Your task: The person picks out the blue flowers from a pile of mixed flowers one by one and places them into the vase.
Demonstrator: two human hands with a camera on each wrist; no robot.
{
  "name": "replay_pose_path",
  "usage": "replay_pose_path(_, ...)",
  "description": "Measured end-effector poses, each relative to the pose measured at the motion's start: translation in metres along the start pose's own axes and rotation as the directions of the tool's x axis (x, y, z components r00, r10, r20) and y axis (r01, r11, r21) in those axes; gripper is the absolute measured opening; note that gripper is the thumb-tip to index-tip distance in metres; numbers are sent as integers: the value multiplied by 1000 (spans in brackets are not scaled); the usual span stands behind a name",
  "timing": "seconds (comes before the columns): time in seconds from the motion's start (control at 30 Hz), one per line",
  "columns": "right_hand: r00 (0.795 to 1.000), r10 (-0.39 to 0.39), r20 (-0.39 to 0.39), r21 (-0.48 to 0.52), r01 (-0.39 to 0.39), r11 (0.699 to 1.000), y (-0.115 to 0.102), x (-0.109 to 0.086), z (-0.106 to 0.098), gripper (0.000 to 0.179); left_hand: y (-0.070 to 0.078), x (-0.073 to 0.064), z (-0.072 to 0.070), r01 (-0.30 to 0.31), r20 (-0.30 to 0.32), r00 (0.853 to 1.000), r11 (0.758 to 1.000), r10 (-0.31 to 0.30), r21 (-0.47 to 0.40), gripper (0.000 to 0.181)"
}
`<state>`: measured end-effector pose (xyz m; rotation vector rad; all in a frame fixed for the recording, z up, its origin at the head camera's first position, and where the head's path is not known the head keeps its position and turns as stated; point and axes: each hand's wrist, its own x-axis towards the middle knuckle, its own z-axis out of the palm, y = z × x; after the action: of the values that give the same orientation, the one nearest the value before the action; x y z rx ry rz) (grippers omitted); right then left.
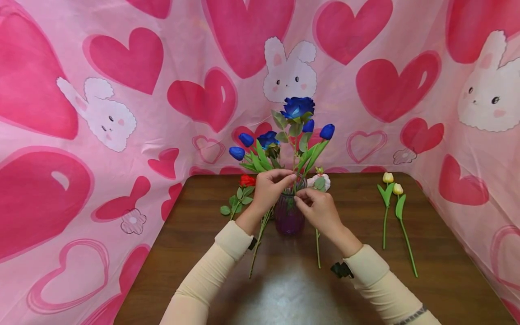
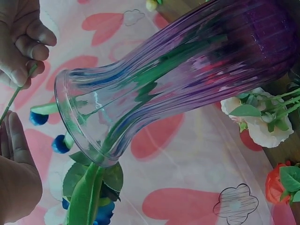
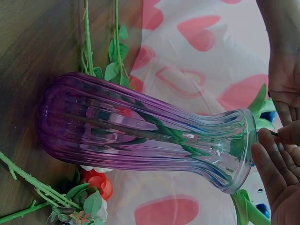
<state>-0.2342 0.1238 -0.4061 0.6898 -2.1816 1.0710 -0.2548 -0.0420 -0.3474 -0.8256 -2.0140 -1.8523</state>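
Over the glass vase (image 1: 290,214), purple at its base and paler at the rim, stands a tall blue rose (image 1: 298,108). My left hand (image 1: 271,186) pinches its stem (image 1: 294,153) between thumb and fingertips. Lower down, right at the vase mouth, the fingers of my right hand (image 1: 321,208) pinch the stem near its lower end. The left wrist view shows that stem end (image 2: 18,89) outside the glass rim (image 2: 70,117). Blue tulips (image 1: 327,132) and a smaller blue rose (image 1: 268,139) rise around the hands, green stems showing inside the vase (image 3: 140,126).
Left of the vase a red rose (image 1: 247,180) lies on the brown table (image 1: 349,298). Behind the right hand is a whitish rose (image 1: 320,181). Two pale yellow tulips (image 1: 387,178) lie at the right. A pink heart-and-rabbit cloth (image 1: 195,40) encloses the table's back and sides.
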Motion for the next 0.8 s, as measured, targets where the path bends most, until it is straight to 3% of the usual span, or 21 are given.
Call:
replay_pose_path(0.23, 1000, -6, 0, 28, 6, 1000, 2, -1, 0, 9, 6, 2, -1, -36, -6, 999, 997, 36, 70, 14)
replay_pose_path(0.4, 1000, 27, 12, 41, -28, 999, 8, -4, -1, 14, 8, 8, -3, -52, -12, 999, 997, 53, 65, 13)
replay_pose_path(0.63, 996, 87, -29, -12, -87, 996, 19, -9, -1, 20, -18, 23, -3, -132, -58, 988, 980, 142, 146, 11)
replay_pose_path(0.8, 987, 160, -24, -33, -161, 986, 25, -12, -2, 28, -24, 27, -4, -165, -77, 979, 958, 187, 234, 12)
